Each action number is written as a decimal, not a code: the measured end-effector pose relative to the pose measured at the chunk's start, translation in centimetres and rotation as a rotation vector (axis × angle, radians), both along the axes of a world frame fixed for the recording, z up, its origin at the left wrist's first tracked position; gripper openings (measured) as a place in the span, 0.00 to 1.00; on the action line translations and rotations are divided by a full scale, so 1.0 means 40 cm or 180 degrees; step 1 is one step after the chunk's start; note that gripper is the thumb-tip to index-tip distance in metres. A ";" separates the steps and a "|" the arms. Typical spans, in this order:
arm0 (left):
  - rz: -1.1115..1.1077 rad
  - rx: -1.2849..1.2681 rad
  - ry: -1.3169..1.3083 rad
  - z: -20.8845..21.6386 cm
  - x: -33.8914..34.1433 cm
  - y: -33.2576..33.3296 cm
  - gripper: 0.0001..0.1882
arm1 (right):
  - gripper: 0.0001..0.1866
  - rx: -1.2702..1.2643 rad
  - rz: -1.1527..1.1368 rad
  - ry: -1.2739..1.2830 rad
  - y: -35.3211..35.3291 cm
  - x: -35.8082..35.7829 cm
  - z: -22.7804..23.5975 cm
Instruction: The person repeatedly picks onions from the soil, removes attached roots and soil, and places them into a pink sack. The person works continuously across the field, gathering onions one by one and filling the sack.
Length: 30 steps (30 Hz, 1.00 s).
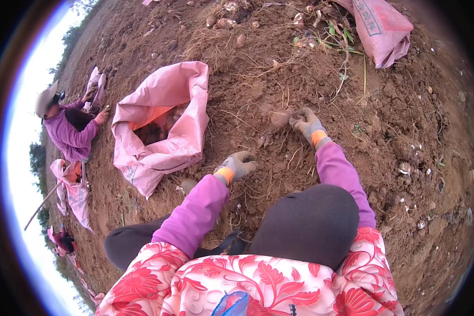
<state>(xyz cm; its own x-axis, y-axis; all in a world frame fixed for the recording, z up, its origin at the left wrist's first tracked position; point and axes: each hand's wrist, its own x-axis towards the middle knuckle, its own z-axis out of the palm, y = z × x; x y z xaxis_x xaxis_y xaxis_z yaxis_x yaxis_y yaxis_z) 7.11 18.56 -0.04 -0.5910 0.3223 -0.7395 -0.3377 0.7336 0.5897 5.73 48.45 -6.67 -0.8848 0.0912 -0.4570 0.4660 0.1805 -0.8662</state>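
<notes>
Tuber, pale brown and soil-caked, half bedded in loose dirt just left of right hand, touching glove fingertips. Right hand in grey glove with orange cuff, fingers curled down over soil beside tuber; partly closed, not wrapped round it; firm grip or mere contact: cannot tell. Left hand, same glove type, knuckles bent, fingertips pressed into dirt among dry roots; nothing visibly held, though palm side hidden. Pink woven sack lying open to left, near left hand, mouth facing up, several tubers inside. Second pink sack well apart at upper right, beside cut green stalks. More tubers scattered at top of mound. Another person in purple top and hat crouched farther left by own sack. Risks, as judged: tuber slipping from thick, soil-coated glove; skin scraped if pulled against packed soil; dry roots snagging fingers; loose dirt carried along into sack.
</notes>
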 end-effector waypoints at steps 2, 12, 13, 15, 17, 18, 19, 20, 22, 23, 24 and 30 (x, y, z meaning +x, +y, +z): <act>-0.0013 0.0099 -0.0214 0.018 -0.006 0.011 0.24 | 0.32 0.1148 0.0355 -0.0225 -0.019 0.015 -0.013; 0.3151 0.3392 -0.1942 0.050 -0.044 0.151 0.21 | 0.30 -0.0971 -0.0365 0.1561 -0.178 0.143 0.079; 0.3071 0.3267 -0.1604 0.043 -0.049 0.146 0.21 | 0.30 -0.1354 -0.0317 0.1034 -0.168 0.149 0.114; 0.2878 0.2907 -0.1069 0.036 -0.058 0.117 0.19 | 0.39 -0.1876 -0.0606 0.0885 -0.134 0.122 0.183; 0.2351 0.3114 -0.0818 0.039 -0.060 0.085 0.23 | 0.49 -0.1603 -0.0574 0.0715 -0.091 0.099 0.240; 0.2078 0.3182 -0.0765 0.043 -0.059 0.073 0.24 | 0.54 -0.1822 -0.0209 0.0755 -0.088 0.080 0.255; 0.1825 0.3254 -0.0676 0.047 -0.062 0.069 0.25 | 0.53 -0.1858 0.0031 0.0569 -0.085 0.066 0.264; 0.1674 0.3411 -0.0834 0.052 -0.061 0.067 0.26 | 0.53 -0.1879 0.0267 0.0399 -0.096 0.052 0.262; 0.1729 0.3394 -0.0678 0.059 -0.062 0.082 0.25 | 0.43 -0.1604 0.0775 0.0262 -0.137 0.032 0.239; 0.1767 0.3460 -0.0579 0.061 -0.061 0.094 0.24 | 0.35 -0.1465 0.0776 0.0175 -0.170 0.026 0.219; 0.2256 0.3379 -0.0239 0.061 -0.062 0.112 0.23 | 0.27 -0.1376 0.0521 0.0278 -0.201 0.024 0.197; 0.2828 0.2026 0.0550 0.062 -0.068 0.187 0.22 | 0.11 0.0586 0.0500 0.0812 -0.238 0.046 0.086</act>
<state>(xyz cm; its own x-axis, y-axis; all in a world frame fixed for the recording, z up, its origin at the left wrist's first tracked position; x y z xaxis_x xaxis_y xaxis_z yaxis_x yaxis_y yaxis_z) 4.41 26.06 2.43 -0.8798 0.0242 -0.4746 -0.4706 -0.1832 0.8631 7.58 38.91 -3.21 -0.9781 0.0051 -0.2081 0.1930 0.3967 -0.8974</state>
